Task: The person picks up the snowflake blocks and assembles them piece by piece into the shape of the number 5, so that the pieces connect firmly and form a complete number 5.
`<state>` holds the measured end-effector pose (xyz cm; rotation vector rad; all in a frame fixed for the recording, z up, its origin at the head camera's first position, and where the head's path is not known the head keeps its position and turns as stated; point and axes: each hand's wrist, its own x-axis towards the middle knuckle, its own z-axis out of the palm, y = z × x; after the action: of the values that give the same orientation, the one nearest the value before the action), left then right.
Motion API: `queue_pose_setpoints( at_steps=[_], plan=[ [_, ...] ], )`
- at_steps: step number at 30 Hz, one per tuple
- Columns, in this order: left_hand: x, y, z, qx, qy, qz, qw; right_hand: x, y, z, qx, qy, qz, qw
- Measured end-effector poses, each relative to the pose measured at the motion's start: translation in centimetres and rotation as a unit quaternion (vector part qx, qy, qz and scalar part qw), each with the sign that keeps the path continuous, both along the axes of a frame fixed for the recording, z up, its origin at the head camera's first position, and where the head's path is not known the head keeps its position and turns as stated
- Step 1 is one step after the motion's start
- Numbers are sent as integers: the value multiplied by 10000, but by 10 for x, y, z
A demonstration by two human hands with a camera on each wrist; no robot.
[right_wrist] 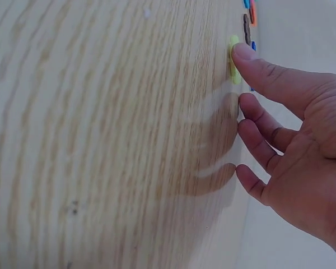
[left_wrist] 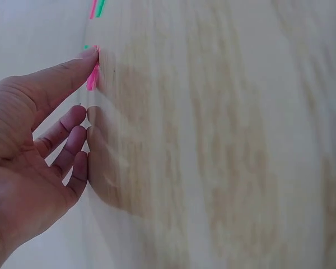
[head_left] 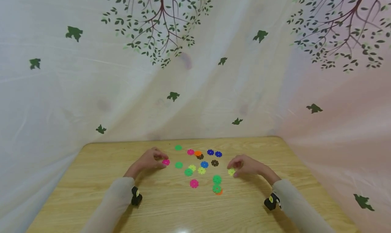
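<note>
On the table lie flat, notched interlocking discs. At the left of the group, my left hand holds a pink disc by its edges between thumb and forefinger. The left wrist view shows the thumb tip at that pink disc, while the other fingertips touch the tabletop. Across from it, my right hand has a yellow disc between thumb and fingers. In the right wrist view the thumb covers part of the yellow disc; its forefinger is hidden. Both held discs lie at table level.
Between the hands are scattered green, blue, brown and yellow discs. Nearer me lie a pink disc and green discs, one overlapping an orange disc. A printed curtain hangs behind the wooden table.
</note>
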<state>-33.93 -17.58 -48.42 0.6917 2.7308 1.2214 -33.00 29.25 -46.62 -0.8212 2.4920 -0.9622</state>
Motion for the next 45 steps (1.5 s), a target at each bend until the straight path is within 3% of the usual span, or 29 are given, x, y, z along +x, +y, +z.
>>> queue_pose_setpoints(
  at_steps=[12, 22, 27, 33, 37, 42, 45],
  plan=[
    [1, 3, 3, -87, -18, 104, 9999, -6, -1, -4, -104, -68, 60, 9999],
    [-2, 4, -1, 525, -145, -36, 9985, -8, -6, 0, -548, -277, 153, 9980],
    [-2, 5, -2, 646, -193, 66, 9977, -11, -10, 0, -626, -65, -193, 9978],
    [4, 17, 6, 785, -150, 374, 9961, -17, -29, 3, -1219, 4, -576, 9909],
    [8, 31, 17, 1400, -348, 450, 9885, -21, -49, 9, -1635, -58, -745, 9837],
    [12, 46, 33, 2323, -927, 481, 9670, -21, -75, 20, -1980, 5, -848, 9765],
    [14, 53, 42, 2732, -1055, 411, 9553, -19, -88, 27, -2184, 109, -878, 9719]
  ],
)
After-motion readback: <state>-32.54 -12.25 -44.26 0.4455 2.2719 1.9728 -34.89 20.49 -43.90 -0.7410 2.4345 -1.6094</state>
